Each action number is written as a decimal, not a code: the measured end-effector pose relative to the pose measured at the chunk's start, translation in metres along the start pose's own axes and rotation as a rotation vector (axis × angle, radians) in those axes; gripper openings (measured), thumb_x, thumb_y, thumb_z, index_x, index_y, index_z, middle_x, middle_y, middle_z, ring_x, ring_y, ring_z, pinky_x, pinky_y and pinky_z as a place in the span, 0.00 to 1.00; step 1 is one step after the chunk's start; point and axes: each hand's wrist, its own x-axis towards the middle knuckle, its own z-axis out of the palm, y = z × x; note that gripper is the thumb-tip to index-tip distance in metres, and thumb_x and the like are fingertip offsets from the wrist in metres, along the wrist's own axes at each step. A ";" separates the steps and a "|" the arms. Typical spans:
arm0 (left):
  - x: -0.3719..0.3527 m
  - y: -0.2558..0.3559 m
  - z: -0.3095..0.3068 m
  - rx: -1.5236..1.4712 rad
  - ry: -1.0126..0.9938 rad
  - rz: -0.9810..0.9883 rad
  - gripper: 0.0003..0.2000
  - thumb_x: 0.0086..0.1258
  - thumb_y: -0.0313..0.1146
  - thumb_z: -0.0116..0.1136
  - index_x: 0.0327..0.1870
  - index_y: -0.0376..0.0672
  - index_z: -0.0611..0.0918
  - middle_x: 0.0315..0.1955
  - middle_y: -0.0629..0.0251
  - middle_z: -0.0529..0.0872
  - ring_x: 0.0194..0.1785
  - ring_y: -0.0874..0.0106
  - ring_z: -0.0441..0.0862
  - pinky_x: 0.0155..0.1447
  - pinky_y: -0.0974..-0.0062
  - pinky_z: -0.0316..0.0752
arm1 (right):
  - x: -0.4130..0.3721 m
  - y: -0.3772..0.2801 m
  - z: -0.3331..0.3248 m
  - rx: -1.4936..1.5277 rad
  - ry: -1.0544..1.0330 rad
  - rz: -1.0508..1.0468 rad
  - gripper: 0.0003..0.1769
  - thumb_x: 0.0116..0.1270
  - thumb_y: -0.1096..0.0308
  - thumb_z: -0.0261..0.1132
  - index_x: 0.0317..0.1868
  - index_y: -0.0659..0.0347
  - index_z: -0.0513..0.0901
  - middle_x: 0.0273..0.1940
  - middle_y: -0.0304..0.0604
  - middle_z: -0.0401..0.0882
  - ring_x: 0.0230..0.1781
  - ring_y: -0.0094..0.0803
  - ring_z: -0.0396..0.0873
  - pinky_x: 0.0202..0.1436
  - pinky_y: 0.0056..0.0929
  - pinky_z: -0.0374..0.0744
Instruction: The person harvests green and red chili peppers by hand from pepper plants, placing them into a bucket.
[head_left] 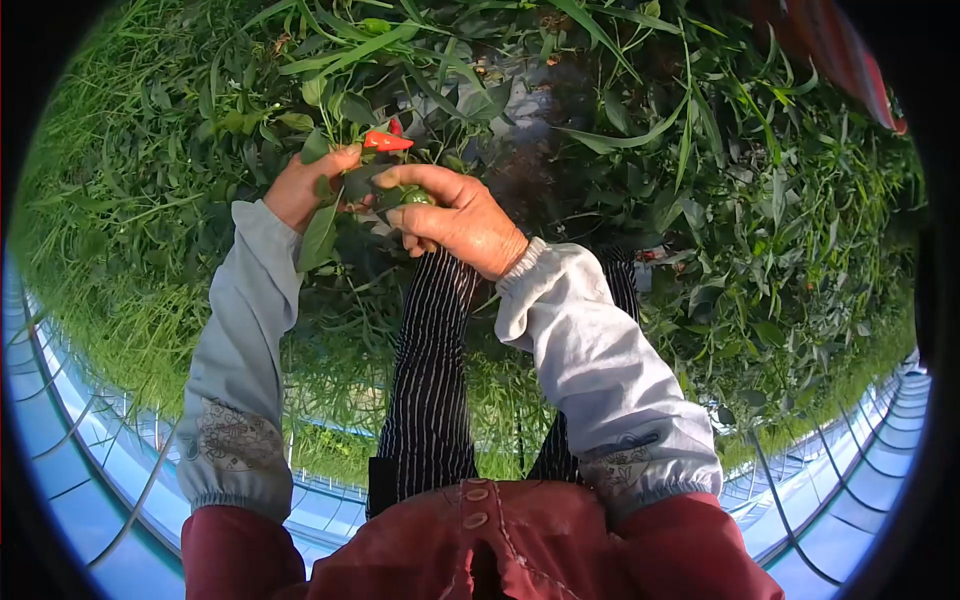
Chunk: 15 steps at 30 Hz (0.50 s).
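Observation:
A shiny red pepper [388, 141] points right just beyond the thumb of my left hand [308, 188]. That hand is closed, with the pepper's near end at its thumb and its lower fingers partly hidden behind leaves. Another bit of red shows right behind the pepper. My right hand [462, 220] has its thumb and fingers curled around a green pepper [419, 197], mostly covered by the fingers. Dark green leaves [320, 238] hang in front of my left palm, and more foliage lies between the two hands.
Dense pepper plants and long grass blades [625, 135] surround my hands. Pale ground sheeting [525, 105] shows through the leaves ahead. Striped trouser legs [430, 370] stand below my hands. A red striped cloth [845, 55] hangs at the upper right.

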 end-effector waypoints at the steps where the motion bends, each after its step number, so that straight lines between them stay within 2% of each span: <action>1: -0.005 0.001 0.000 -0.018 -0.029 -0.042 0.14 0.67 0.44 0.54 0.36 0.41 0.78 0.25 0.65 0.82 0.28 0.74 0.79 0.33 0.75 0.73 | 0.011 0.000 -0.014 -0.009 0.048 0.028 0.13 0.59 0.74 0.61 0.46 0.61 0.77 0.24 0.35 0.77 0.19 0.21 0.75 0.25 0.18 0.75; 2: -0.005 -0.002 -0.006 -0.012 -0.057 -0.070 0.14 0.68 0.44 0.52 0.37 0.40 0.78 0.24 0.64 0.81 0.28 0.72 0.80 0.33 0.74 0.74 | 0.020 -0.005 -0.019 0.019 0.130 0.053 0.12 0.59 0.73 0.61 0.45 0.59 0.77 0.24 0.35 0.77 0.19 0.21 0.75 0.24 0.18 0.74; 3: -0.003 -0.008 -0.015 -0.007 -0.089 -0.098 0.14 0.69 0.44 0.51 0.39 0.40 0.77 0.23 0.64 0.80 0.29 0.71 0.80 0.34 0.73 0.74 | 0.032 -0.006 -0.023 -0.114 0.216 0.016 0.13 0.58 0.72 0.62 0.45 0.56 0.78 0.25 0.36 0.78 0.19 0.20 0.75 0.23 0.19 0.72; 4: 0.000 -0.012 -0.024 -0.001 -0.120 -0.123 0.15 0.70 0.44 0.49 0.40 0.40 0.76 0.22 0.63 0.79 0.29 0.69 0.80 0.34 0.72 0.75 | 0.049 0.000 -0.034 -0.314 0.225 -0.008 0.14 0.55 0.68 0.66 0.43 0.54 0.78 0.30 0.39 0.80 0.26 0.25 0.78 0.29 0.24 0.75; 5: 0.000 -0.015 -0.031 0.030 -0.133 -0.142 0.14 0.71 0.44 0.47 0.40 0.40 0.75 0.18 0.62 0.75 0.29 0.65 0.79 0.35 0.69 0.75 | 0.067 0.006 -0.042 -0.553 0.206 -0.118 0.15 0.54 0.64 0.66 0.43 0.54 0.78 0.33 0.41 0.80 0.31 0.29 0.79 0.35 0.27 0.76; 6: -0.005 -0.014 -0.027 -0.067 -0.101 -0.156 0.14 0.71 0.44 0.47 0.38 0.40 0.75 0.17 0.62 0.74 0.29 0.65 0.79 0.35 0.69 0.75 | 0.079 0.014 -0.044 -0.788 0.184 -0.225 0.17 0.53 0.61 0.67 0.43 0.55 0.79 0.37 0.44 0.81 0.37 0.34 0.80 0.40 0.31 0.76; 8: -0.017 -0.009 -0.016 -0.265 -0.037 -0.185 0.14 0.71 0.43 0.48 0.34 0.41 0.74 0.15 0.63 0.71 0.28 0.63 0.78 0.34 0.67 0.75 | 0.085 0.006 -0.028 -1.009 0.098 -0.153 0.18 0.55 0.57 0.68 0.45 0.54 0.79 0.37 0.43 0.81 0.39 0.34 0.79 0.43 0.30 0.75; 9: -0.016 -0.012 -0.017 -0.284 -0.122 -0.116 0.14 0.70 0.43 0.49 0.29 0.42 0.72 0.14 0.64 0.70 0.25 0.63 0.76 0.32 0.67 0.74 | 0.089 0.002 -0.022 -1.124 0.053 -0.119 0.19 0.56 0.55 0.68 0.45 0.54 0.79 0.37 0.42 0.81 0.40 0.34 0.78 0.44 0.30 0.75; 13: -0.018 -0.021 -0.014 -0.296 -0.175 -0.085 0.14 0.70 0.42 0.50 0.29 0.42 0.72 0.14 0.65 0.70 0.23 0.62 0.76 0.31 0.68 0.74 | 0.102 0.007 -0.011 -1.309 -0.004 -0.054 0.25 0.52 0.44 0.66 0.45 0.50 0.81 0.36 0.47 0.81 0.40 0.40 0.79 0.45 0.34 0.75; 15: -0.019 -0.027 -0.018 -0.287 -0.194 -0.063 0.13 0.69 0.41 0.50 0.30 0.41 0.73 0.15 0.64 0.71 0.22 0.63 0.76 0.31 0.69 0.74 | 0.089 -0.003 -0.010 -1.312 -0.022 0.027 0.25 0.52 0.43 0.64 0.44 0.51 0.82 0.35 0.47 0.81 0.40 0.41 0.79 0.44 0.35 0.75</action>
